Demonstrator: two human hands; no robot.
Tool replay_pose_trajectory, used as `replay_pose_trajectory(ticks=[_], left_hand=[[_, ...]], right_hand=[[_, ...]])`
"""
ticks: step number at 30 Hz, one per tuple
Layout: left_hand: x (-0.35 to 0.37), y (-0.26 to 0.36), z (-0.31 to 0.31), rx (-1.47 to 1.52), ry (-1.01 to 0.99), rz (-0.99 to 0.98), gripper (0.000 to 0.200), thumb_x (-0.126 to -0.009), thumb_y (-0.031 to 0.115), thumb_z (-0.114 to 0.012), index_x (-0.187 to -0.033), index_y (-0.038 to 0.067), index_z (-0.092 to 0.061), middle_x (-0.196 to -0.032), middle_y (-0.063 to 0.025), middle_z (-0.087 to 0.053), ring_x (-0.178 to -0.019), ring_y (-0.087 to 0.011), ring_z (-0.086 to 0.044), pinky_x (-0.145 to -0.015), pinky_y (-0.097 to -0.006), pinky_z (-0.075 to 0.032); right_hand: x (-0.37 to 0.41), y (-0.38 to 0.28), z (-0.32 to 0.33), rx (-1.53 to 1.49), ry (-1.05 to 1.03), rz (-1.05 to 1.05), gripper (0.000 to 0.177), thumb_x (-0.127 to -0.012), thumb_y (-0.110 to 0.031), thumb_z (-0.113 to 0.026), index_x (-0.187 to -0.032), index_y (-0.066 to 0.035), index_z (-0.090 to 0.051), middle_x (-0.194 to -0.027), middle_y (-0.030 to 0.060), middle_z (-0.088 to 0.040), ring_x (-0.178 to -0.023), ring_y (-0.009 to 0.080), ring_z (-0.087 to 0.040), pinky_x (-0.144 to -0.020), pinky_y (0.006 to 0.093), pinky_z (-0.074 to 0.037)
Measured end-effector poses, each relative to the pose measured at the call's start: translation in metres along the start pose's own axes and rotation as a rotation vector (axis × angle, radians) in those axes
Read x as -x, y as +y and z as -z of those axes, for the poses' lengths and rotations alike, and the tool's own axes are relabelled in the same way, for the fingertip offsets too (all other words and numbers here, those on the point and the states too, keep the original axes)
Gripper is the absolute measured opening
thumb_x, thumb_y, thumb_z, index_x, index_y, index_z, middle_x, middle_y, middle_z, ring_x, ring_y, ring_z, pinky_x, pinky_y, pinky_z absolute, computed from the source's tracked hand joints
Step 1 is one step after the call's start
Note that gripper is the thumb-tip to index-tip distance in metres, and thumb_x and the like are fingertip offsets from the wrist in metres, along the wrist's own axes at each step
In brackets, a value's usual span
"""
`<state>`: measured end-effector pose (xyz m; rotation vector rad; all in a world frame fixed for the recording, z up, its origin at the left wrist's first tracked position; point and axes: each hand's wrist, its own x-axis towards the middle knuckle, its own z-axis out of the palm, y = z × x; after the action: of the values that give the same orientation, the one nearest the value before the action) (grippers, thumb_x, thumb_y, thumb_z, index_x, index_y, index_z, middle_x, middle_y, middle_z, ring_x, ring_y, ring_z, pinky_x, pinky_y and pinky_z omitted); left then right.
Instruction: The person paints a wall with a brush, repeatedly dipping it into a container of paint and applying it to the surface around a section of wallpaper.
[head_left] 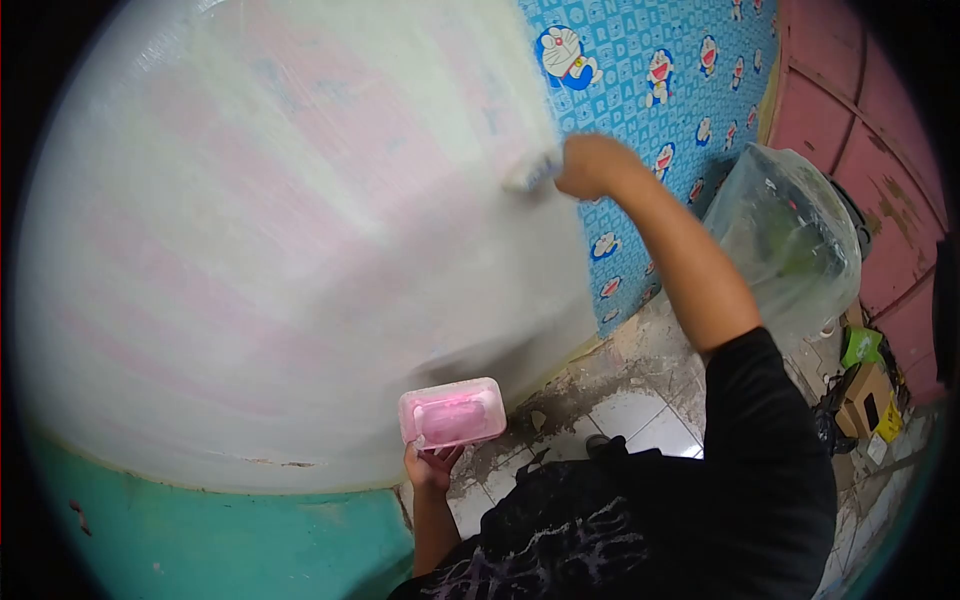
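My right hand (600, 166) is closed around a paintbrush (535, 174), slightly blurred, with its bristles against or very near the whitish wall (300, 200). The brush is close to the edge of the blue cartoon-patterned wallpaper (640, 100). Pink patches show through the streaky white coat on the wall. Lower down, my left hand (434, 466) supports a pink plastic tub (453, 412) from beneath. Inside the tub, the contents look pinkish, with white smears around the sides. My left fingers are partly hidden under it.
A large clear plastic bag (785, 235) stands at the right, beside a worn pink metal door (890, 180). Below it lie a cardboard box (865, 405) and a green bag (860, 346). White floor tiles (640, 420) are dirty along the wall. A green surface (230, 545) is at lower left.
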<state>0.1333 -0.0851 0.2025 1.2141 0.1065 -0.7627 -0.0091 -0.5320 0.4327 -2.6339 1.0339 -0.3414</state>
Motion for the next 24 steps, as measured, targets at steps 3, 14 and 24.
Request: replay_pose_trajectory(ticks=[3,14,24], left_hand=[[0.000,-0.003,0.002,-0.022,-0.041,-0.001,0.060,-0.086,0.046,-0.038,-0.133,0.009,-0.033,-0.131,-0.0152,-0.043,-0.111,-0.0417,-0.050,-0.089,-0.0548,-0.044],[0.018,-0.006,-0.006,-0.122,-0.060,-0.001,0.057,-0.085,0.044,-0.040,-0.130,0.010,-0.040,-0.127,-0.0138,-0.047,-0.109,-0.0392,-0.051,-0.087,-0.0539,-0.046],[0.044,0.001,-0.018,-0.075,0.035,0.092,0.063,-0.079,0.046,-0.045,-0.132,0.011,-0.041,-0.125,-0.0130,-0.050,-0.111,-0.0384,-0.050,-0.094,-0.0580,-0.039]], right_hand=[[0.001,-0.015,0.054,0.024,0.203,0.063,0.036,-0.070,-0.022,-0.055,-0.090,0.008,-0.063,-0.092,0.0278,-0.062,-0.088,0.0375,-0.062,-0.078,0.0422,-0.049],[-0.035,0.015,-0.045,-0.398,0.647,0.077,0.035,-0.085,-0.036,-0.054,-0.105,-0.009,-0.060,-0.086,0.0189,-0.063,-0.081,0.0373,-0.060,-0.072,0.0455,-0.047],[0.054,0.122,-0.399,-0.471,0.003,-0.338,0.034,-0.085,-0.034,-0.057,-0.102,-0.005,-0.059,-0.088,0.0215,-0.062,-0.084,0.0393,-0.060,-0.073,0.0466,-0.048]])
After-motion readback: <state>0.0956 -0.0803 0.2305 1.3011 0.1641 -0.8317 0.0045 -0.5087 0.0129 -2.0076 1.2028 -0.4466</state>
